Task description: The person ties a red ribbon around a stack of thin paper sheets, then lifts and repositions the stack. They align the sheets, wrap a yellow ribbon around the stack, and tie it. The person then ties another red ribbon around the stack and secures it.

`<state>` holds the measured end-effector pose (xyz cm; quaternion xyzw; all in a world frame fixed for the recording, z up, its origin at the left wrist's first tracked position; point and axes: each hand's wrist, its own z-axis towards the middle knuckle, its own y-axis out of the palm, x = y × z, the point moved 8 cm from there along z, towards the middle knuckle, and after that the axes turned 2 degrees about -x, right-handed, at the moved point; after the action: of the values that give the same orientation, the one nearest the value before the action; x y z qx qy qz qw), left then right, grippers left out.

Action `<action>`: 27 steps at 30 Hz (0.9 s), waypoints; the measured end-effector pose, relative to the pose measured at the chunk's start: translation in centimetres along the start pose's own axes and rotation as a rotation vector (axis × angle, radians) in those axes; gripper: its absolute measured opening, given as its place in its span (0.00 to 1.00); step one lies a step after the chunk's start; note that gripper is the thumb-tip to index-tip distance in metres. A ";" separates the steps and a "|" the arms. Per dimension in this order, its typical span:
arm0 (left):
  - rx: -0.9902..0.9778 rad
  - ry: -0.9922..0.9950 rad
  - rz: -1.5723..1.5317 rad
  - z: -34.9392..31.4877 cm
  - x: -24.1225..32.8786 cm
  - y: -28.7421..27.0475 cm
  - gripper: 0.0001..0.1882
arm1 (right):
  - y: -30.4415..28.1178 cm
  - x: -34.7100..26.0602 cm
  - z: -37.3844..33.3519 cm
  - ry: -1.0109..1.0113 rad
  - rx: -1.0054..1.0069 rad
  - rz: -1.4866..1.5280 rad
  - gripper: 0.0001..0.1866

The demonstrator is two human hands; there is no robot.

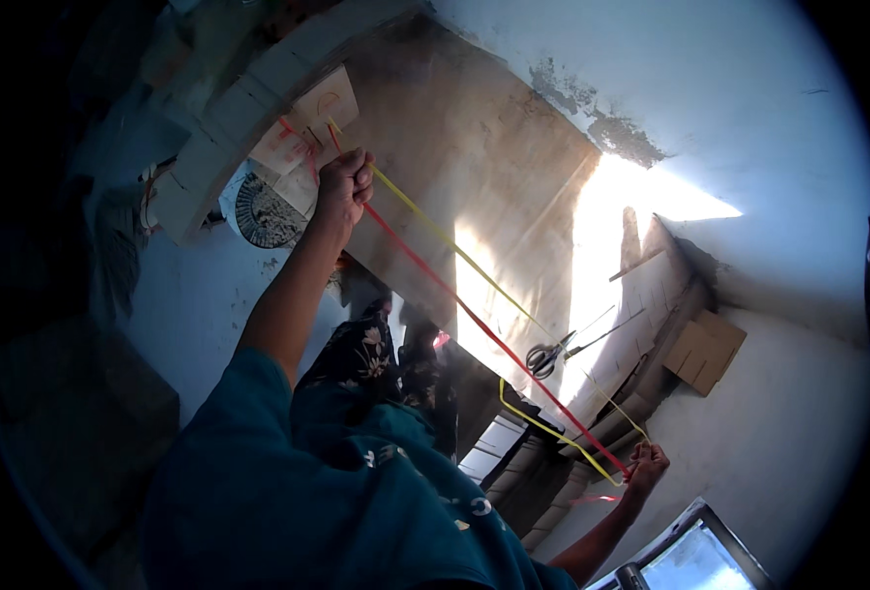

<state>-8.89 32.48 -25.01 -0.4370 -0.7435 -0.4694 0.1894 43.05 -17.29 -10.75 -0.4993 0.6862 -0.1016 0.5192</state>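
Note:
My left hand (344, 184) is raised at the upper left, its fingers closed around a red ribbon and a yellow ribbon. The red ribbon (454, 295) runs taut and slanting down to my right hand (646, 465). Beside it the yellow ribbon (435, 228) stretches the same way, and a slack yellow length (553, 430) hangs in a bend by my right hand. The fingers of my right hand are pinched on the ribbon ends at the lower right. Under the ribbons, dark-handled scissors (541, 361) lie on the table with their blades parted.
The brown tabletop (425, 108) has bright sunlit patches. Pale boards or cards (327, 103) lie near my left hand, above a round ribbed object (268, 211). A cardboard piece (706, 351) rests by the peeling wall (750, 118). A framed glassy panel (695, 556) stands at the lower right.

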 end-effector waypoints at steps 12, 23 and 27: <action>0.233 0.141 0.275 18.5 -3.0 -11.8 0.11 | 13.6 6.7 23.5 -0.193 0.019 -0.592 0.15; 0.186 0.090 0.481 28.5 -9.5 -14.1 0.11 | 30.4 8.3 35.1 -0.031 0.155 -0.858 0.18; 0.168 0.034 0.536 31.6 -11.4 -17.2 0.14 | 32.3 10.2 38.3 -0.060 0.213 -0.777 0.17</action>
<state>-12.87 51.33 -57.49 -0.5928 -0.6344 -0.3466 0.3549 55.90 4.68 -55.04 -0.6675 0.4166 -0.3463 0.5108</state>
